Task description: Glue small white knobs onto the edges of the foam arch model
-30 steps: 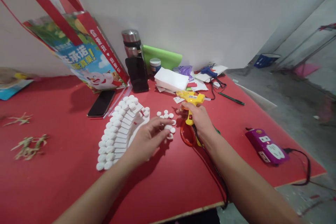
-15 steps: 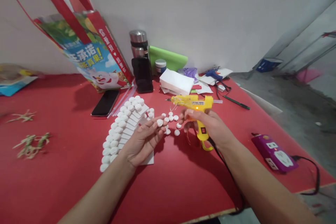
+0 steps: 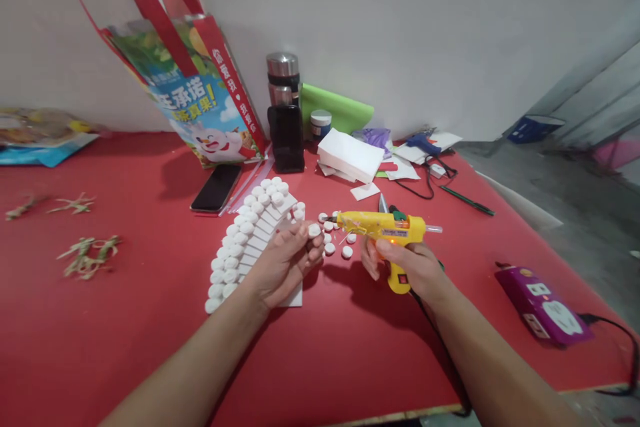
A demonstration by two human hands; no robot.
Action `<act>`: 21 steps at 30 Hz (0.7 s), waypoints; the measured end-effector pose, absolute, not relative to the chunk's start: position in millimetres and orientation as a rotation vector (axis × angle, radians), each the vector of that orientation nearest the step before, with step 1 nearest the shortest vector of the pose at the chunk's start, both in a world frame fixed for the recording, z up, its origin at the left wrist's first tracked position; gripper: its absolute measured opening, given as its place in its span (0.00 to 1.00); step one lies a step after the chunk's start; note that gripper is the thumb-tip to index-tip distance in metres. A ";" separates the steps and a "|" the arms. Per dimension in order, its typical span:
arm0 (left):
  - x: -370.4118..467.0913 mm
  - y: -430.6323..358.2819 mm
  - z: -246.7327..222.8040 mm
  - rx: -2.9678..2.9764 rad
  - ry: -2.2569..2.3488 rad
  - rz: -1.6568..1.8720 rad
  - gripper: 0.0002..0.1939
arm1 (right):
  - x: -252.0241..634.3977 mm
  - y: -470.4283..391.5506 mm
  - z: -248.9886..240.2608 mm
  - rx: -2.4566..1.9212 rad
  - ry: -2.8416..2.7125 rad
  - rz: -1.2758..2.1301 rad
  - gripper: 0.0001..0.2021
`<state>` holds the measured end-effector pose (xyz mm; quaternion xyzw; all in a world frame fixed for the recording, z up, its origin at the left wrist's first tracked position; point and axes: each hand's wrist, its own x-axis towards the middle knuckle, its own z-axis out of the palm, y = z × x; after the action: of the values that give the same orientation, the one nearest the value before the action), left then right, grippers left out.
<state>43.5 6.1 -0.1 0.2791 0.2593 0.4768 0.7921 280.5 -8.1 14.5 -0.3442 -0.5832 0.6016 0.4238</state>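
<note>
The left hand (image 3: 285,263) pinches a disc (image 3: 314,231), seemingly just clear of the glue gun (image 3: 383,227) clamped in the right hand (image 3: 419,270); white steps (image 3: 257,242) lie left.

The left hand (image 3: 286,263) and right hand (image 3: 419,268) are bare, as are both forearms (image 3: 200,345), tapering towards the wrists (image 3: 255,297).

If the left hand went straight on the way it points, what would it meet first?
Probably the nozzle of the yellow glue gun, just past the white disc in the left hand, though depth is unclear.
</note>
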 end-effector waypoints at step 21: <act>45.1 8.8 -8.7 0.570 0.649 1.124 0.14 | 275.4 -7.3 9.9 -0.943 -1.472 1.518 0.25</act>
<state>45.1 8.8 -8.7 0.2616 0.2982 0.5162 0.7590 275.4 -7.3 9.9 -0.3729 -0.5823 0.6004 0.4017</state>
